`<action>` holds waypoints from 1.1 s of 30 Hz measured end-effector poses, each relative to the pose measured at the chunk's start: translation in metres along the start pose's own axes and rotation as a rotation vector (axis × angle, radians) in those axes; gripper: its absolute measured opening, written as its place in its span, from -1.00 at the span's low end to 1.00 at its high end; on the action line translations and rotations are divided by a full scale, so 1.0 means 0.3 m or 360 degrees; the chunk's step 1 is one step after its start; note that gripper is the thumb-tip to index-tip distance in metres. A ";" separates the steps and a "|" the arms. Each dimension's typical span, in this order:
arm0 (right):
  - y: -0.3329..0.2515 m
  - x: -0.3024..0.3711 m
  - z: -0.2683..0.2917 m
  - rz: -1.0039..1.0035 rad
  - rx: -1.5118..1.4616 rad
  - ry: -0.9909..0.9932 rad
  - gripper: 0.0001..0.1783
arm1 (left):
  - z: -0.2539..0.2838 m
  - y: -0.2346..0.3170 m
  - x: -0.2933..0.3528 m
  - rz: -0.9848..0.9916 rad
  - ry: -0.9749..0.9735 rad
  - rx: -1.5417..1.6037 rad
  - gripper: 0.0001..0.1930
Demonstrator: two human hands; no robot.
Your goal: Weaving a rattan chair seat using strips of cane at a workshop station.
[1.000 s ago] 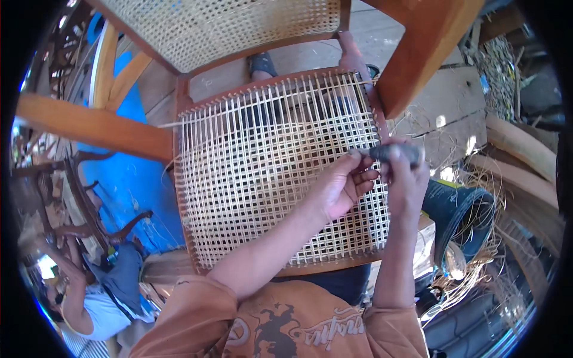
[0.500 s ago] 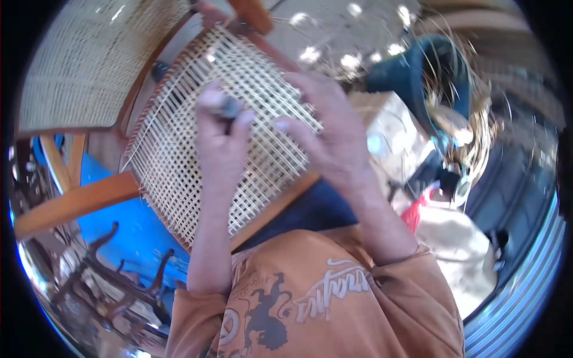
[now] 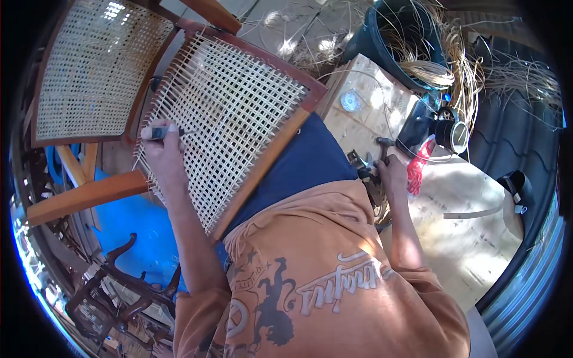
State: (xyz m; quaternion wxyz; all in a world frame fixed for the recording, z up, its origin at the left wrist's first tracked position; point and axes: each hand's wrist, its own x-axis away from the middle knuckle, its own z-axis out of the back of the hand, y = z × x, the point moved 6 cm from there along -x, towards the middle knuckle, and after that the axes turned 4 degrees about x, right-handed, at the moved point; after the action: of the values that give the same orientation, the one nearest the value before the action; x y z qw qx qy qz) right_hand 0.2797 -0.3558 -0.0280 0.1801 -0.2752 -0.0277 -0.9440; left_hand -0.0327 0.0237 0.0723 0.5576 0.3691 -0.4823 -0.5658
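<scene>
A wooden chair's woven cane seat lies tilted before me, with a red-brown and orange frame around it. At the seat's left edge my left hand is closed around an awl with a dark handle; its thin point seems to lie over the weave. Far off to the right, my right hand is closed around the handle of a small hammer, beside a pile of tools on a board. My palm and fingers cover the lower part of that handle.
The chair's woven back stands at the upper left. A dark bucket with loose cane strands is at the upper right. A red-and-white packet and a black round container sit near my right hand. Dark carved wooden pieces lie lower left.
My right hand has left the seat and moved right to the hammer. My left hand has shifted left with the awl to the seat's left edge. The view has steadied.
</scene>
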 end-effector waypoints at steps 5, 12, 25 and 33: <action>-0.014 0.124 0.041 0.0317 -0.0603 0.0444 -0.74 | 0.003 0.066 -0.036 0.0097 0.0204 -0.0051 -0.79; -0.041 0.350 0.245 0.0366 -0.1481 0.0396 -0.82 | -0.112 0.052 -0.239 -0.0046 -0.0181 -0.0102 -0.71; -0.607 0.161 0.319 0.0737 -0.1007 -0.1124 -0.48 | -0.282 -0.103 -0.590 -0.0292 -0.0064 -0.0334 -0.56; -0.975 -0.012 0.161 0.1010 -0.0932 -0.1303 -0.51 | -0.332 -0.095 -0.619 -0.0274 -0.0166 -0.0448 -0.61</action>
State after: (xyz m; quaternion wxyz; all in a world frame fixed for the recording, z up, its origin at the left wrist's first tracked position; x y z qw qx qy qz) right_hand 0.2031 -0.0743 0.0248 0.3449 -0.6498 0.2502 -0.6294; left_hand 0.0743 0.1911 -0.0034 0.5274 0.2976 -0.3932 -0.6918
